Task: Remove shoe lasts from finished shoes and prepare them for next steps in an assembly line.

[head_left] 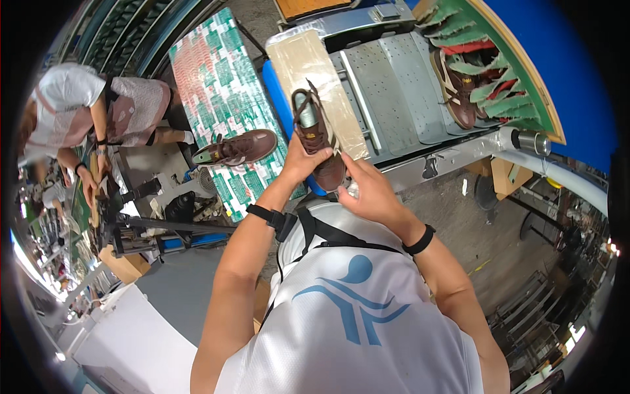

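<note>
A dark brown lace-up shoe (317,134) with cream side stripes is in front of me, its toe toward me, over the near end of a tape-covered board. Something pale grey-green shows in its opening. My left hand (302,161) grips the shoe's left side, thumb across the front below the laces. On the other side, my right hand (373,192) has its thumb and fingers closed at the edge near the toe. A similar brown shoe (249,146) lies to the left on a green, white and red patterned surface (213,79), toe pointing right.
The tape-covered board (308,62) adjoins a grey metal conveyor (387,85). Further right, more brown shoes (456,92) sit by a green-framed opening with ragged fabric flaps (502,88). Another person (98,111) works at the far left. A metal rail (453,154) runs along the conveyor's near side.
</note>
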Action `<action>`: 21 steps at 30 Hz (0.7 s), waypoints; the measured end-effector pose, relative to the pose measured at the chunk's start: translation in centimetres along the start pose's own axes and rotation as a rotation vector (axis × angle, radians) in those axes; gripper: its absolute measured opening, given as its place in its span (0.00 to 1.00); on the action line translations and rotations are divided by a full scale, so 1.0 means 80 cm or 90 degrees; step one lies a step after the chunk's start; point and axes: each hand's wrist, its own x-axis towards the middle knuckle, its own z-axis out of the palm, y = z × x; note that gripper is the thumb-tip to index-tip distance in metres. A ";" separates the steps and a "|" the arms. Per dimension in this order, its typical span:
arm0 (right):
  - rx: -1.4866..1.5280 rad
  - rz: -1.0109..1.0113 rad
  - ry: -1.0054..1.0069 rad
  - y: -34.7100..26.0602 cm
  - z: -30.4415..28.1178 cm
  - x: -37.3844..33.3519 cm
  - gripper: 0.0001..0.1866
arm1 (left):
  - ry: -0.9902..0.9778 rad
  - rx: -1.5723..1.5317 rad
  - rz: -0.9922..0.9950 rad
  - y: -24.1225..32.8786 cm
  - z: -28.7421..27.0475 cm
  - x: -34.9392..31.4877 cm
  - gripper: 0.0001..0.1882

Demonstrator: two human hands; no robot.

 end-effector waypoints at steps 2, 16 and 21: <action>-0.064 -0.048 0.004 -0.020 0.013 0.017 0.42 | -0.173 -0.057 -0.044 0.007 -0.037 -0.002 0.46; -0.160 -0.119 -0.009 -0.031 0.040 0.069 0.40 | -0.072 -0.083 -0.186 0.077 -0.054 0.060 0.62; -0.234 -0.068 0.019 -0.056 0.075 0.076 0.40 | -0.136 -0.079 -0.202 0.079 -0.058 0.070 0.57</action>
